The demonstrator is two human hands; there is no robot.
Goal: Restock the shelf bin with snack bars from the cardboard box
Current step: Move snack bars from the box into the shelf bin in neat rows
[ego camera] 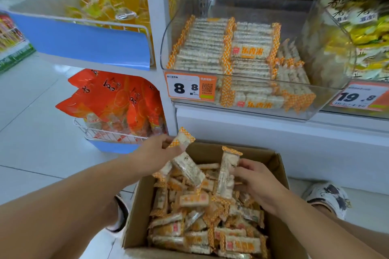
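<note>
Here, over the cardboard box (pixel 280 166), left hand (pixel 155 153) has fingers (pixel 168 140) curled round a small bunch of snack bars (pixel 185 157) near the box's far left corner. Right hand (pixel 259 183) grips one upright bar (pixel 227 172) by the far right wall. Loose bars (pixel 202 223) fill the box. Beyond the box, the clear shelf bin (pixel 328 94) holds stacked bars; price tag (pixel 190 87) on its front. Orange bags (pixel 113 99) lie left of the box.

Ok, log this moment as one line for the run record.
stage: picking from cardboard box | left hand: grips snack bars | right hand: grips upright bar | shelf bin: partly filled
</note>
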